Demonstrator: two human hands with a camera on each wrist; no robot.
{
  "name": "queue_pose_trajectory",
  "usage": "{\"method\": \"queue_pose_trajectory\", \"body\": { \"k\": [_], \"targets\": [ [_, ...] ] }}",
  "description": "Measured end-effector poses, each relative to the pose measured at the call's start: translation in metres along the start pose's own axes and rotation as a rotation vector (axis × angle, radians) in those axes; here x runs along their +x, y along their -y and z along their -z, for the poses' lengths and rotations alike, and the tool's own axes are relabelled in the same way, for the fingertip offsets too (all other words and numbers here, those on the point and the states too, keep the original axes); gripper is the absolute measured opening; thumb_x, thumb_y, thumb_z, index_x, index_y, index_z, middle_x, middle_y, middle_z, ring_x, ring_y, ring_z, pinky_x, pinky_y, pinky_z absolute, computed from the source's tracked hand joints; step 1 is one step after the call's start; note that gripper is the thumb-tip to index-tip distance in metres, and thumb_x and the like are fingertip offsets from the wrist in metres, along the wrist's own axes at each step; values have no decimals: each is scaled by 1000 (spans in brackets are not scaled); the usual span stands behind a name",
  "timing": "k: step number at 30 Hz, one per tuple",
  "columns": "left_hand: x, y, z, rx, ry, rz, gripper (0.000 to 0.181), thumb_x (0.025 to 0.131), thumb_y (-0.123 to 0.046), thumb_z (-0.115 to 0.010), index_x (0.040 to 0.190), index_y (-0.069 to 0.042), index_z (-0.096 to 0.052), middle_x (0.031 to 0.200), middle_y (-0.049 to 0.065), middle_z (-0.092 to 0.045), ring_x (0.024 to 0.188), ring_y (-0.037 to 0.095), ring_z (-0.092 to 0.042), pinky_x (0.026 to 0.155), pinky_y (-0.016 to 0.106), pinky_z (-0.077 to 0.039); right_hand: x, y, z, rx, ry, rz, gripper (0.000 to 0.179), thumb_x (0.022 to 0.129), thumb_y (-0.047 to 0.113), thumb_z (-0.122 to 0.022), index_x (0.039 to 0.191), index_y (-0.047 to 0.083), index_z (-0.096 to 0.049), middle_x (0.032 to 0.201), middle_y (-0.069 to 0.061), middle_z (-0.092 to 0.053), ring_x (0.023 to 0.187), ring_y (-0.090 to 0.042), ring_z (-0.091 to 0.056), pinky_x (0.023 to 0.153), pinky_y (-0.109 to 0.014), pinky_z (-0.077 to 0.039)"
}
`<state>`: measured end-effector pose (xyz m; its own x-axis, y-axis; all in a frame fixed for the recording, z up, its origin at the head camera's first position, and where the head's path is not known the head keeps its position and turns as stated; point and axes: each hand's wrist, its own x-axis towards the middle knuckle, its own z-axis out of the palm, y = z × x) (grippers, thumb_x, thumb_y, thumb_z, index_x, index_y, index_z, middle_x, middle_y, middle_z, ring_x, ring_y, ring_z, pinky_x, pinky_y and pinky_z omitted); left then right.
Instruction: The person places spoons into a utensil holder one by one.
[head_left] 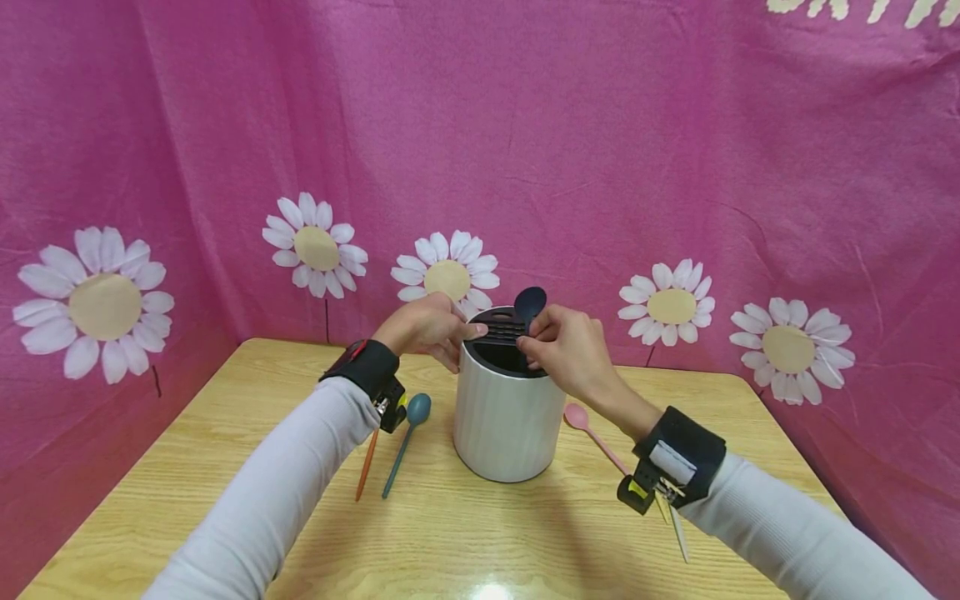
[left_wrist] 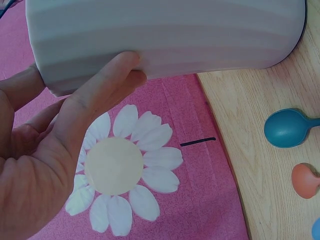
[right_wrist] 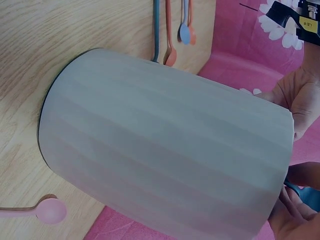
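Observation:
A white ribbed utensil holder (head_left: 506, 425) stands upright on the table, a black slotted insert (head_left: 504, 321) across part of its mouth. My left hand (head_left: 429, 329) grips its upper left edge, thumb over the rim and fingers along the outer wall (left_wrist: 165, 40). Between the thumb and fingers of my right hand (head_left: 572, 348) is the handle of a dark blue spoon (head_left: 530, 302), held bowl up at the right of the mouth. The handle's lower end is hidden by the hand and the holder. In the right wrist view, that hand (right_wrist: 300, 227) shows at the rim.
Left of the holder lie a teal spoon (head_left: 418, 408) and an orange utensil (head_left: 367, 467); the right wrist view adds a light blue spoon (right_wrist: 184, 34). A pink spoon (head_left: 577, 415) and a pale handle (head_left: 678, 533) lie to the right. A pink flowered cloth (head_left: 525, 150) hangs behind the table.

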<state>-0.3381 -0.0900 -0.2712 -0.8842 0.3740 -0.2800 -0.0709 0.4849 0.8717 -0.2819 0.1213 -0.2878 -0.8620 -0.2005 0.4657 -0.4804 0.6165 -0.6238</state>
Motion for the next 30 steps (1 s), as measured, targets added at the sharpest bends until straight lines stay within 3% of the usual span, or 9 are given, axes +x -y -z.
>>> {"method": "queue_pose_trajectory", "body": {
  "k": [12,22,30],
  "targets": [
    [2,3,-1,20,-19,-10,28,96,-21,-65,102,6,-70,94,18,-69,76,28,-69,71,42,-59,-1,0,-2,-39,-13,29,13,82,7,-74,78,2,-63,63,-3,-67,52,-11,-64,48,-27,-55],
    [1,2,-1,27,-23,-10,28,96,-22,-64,98,5,-70,93,18,-69,76,29,-69,71,42,-59,0,1,-2,-78,-15,51,12,82,8,-74,77,2,-65,61,-2,-66,53,-7,-63,48,-29,-56],
    [1,1,-1,22,-27,-4,41,96,-22,-64,122,10,-59,100,19,-67,77,28,-68,70,41,-60,0,1,-1,-79,-9,63,11,81,6,-75,78,1,-65,64,-2,-67,55,-8,-63,51,-32,-57]
  ]
}}
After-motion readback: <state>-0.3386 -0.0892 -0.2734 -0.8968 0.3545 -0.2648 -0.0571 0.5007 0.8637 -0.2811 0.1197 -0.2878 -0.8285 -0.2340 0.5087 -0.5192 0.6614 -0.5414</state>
